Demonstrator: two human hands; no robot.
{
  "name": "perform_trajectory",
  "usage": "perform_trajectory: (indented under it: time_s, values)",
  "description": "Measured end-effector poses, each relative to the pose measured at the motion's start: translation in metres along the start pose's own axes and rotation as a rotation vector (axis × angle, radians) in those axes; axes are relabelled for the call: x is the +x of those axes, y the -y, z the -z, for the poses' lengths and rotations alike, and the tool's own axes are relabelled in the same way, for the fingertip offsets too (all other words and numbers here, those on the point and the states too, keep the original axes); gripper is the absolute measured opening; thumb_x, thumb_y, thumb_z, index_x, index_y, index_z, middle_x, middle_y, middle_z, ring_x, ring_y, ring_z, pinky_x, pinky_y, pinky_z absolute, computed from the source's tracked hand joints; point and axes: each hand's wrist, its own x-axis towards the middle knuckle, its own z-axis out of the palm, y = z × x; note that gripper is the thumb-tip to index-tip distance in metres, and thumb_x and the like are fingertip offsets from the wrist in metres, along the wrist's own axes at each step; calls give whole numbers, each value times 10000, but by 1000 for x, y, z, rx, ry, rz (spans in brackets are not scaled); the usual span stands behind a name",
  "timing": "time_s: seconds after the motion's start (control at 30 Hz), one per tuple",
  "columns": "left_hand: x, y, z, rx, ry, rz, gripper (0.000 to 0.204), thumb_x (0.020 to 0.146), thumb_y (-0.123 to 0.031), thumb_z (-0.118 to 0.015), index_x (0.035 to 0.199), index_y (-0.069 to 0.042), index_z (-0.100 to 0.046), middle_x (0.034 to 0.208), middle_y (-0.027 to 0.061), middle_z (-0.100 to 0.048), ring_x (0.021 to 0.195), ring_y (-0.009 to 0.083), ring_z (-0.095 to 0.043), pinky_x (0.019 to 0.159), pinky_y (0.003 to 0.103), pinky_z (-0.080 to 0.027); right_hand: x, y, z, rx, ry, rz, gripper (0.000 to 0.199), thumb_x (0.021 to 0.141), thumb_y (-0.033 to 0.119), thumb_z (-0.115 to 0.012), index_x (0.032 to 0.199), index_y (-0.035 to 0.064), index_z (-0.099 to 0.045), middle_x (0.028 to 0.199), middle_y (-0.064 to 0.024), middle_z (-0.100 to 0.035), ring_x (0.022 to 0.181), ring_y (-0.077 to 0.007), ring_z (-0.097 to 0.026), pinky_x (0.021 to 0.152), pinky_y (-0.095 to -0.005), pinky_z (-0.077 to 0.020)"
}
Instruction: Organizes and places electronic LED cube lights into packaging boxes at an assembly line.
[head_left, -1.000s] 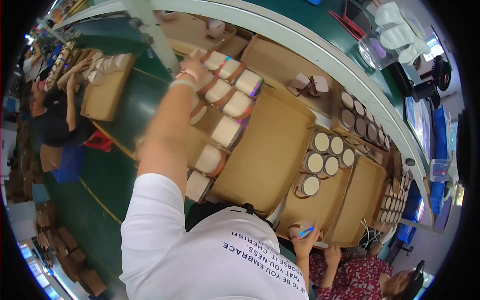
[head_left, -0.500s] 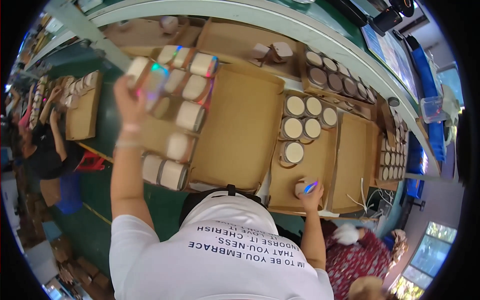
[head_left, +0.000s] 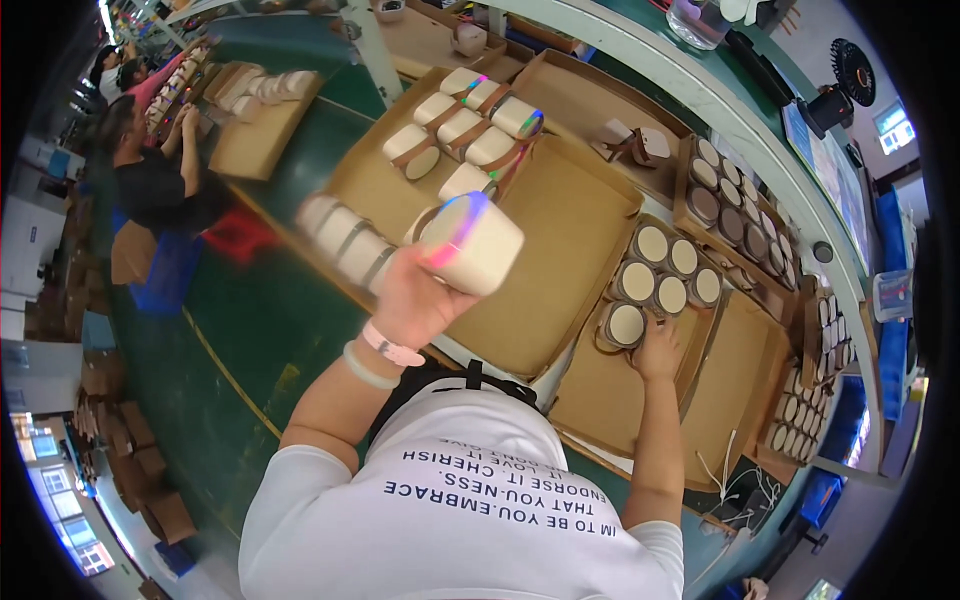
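In front of my chest, my left hand (head_left: 425, 300) grips a cream speaker-like device (head_left: 482, 245) with rounded sides; coloured light glows along its edge. Below and left of it, the left tray (head_left: 375, 180) holds more cream devices (head_left: 460, 133) with brown straps, lying on their sides. To the right, my right hand (head_left: 657, 352) reaches into another cardboard tray (head_left: 600, 395). Its thumb and fingers are around the near side of a standing device (head_left: 627, 325) with a round cream face. Several like it (head_left: 652, 243) stand beyond; the fingertips are partly hidden.
A bare cardboard tray (head_left: 560, 220) lies between the two. Boxes of round-faced devices (head_left: 735, 195) stand at the far right, below a shelf frame (head_left: 590, 45). White cables (head_left: 740, 480) lie near the right edge. At the left, another person (head_left: 150, 165) works beside a tray.
My view has swung left. My left hand has come from the left tray towards me, holding a device. My right hand has moved forward to the standing devices; the lit one it held no longer shows.
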Motion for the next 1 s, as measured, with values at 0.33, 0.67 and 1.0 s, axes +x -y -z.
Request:
perform_trajectory:
  time_s: [0.33, 0.67, 1.0]
  values:
    - [-4, 94, 4, 1885, 129, -1255, 533, 609, -114, -706, 1111, -121, -528, 1127, 120, -455, 1040, 340, -453, 893, 452, -388, -90, 147, 106, 2361, 560, 436, 824, 818, 402, -630, 1454, 154, -168, 1408, -120, -317, 1272, -290, -375, 979, -451, -392]
    - [9, 64, 12, 1772, 629, -607, 742, 680, -150, -698, 1324, -52, -344, 1329, 220, -353, 1205, 393, -378, 999, 445, -344, -84, 123, 64, 2730, 677, 11, 688, 657, 329, -617, 1302, 182, -430, 1267, -67, -498, 1149, -303, -484, 893, -479, -439]
    - [248, -119, 13, 2368, -316, -782, 606, 746, -320, -646, 1299, -155, -461, 1291, 265, -396, 1204, 448, -375, 980, 508, -355, -141, 102, 36, 2697, 3, -742, 675, 572, 312, -643, 1222, 245, -477, 1271, -21, -470, 1192, -296, -404, 883, -585, -379]
